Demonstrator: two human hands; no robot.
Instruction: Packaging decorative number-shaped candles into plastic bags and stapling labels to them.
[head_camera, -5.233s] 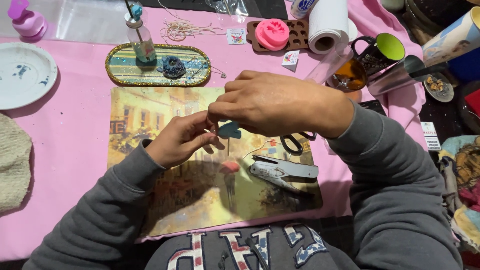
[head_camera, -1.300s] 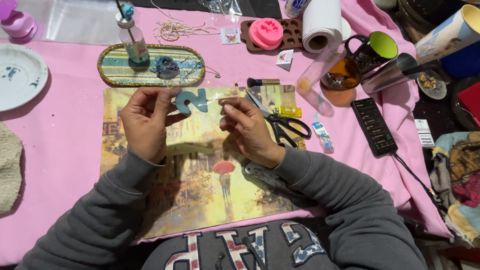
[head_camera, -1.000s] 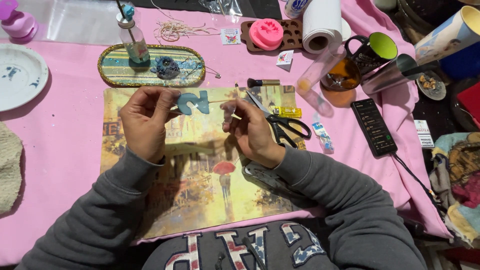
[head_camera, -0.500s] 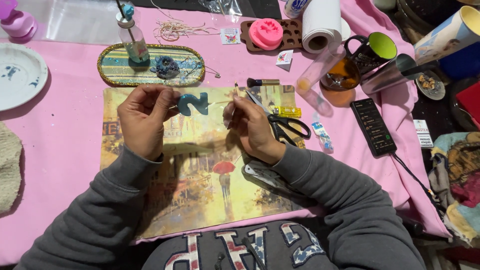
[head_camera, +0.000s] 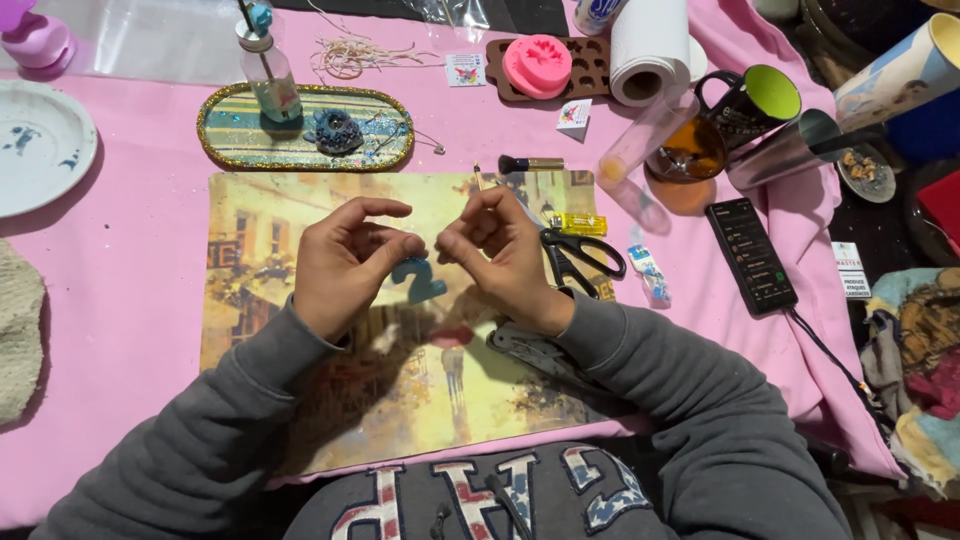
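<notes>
The left hand (head_camera: 345, 262) and right hand (head_camera: 500, 255) are close together above the picture mat (head_camera: 300, 400), fingertips pinching a small blue number-shaped piece (head_camera: 418, 282) that hangs between them. Just right of the right hand lie black scissors (head_camera: 585, 255) and a yellow lighter (head_camera: 577, 223), with a metal stapler (head_camera: 530, 350) under the wrist. Farther right, a phone (head_camera: 750, 256) rests on the pink cloth (head_camera: 130, 280).

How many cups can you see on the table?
3: a black mug with a green inside at the top right, a shiny metal cup lying beside it, and a picture-printed cup at the right edge. Others may be hidden.
</notes>
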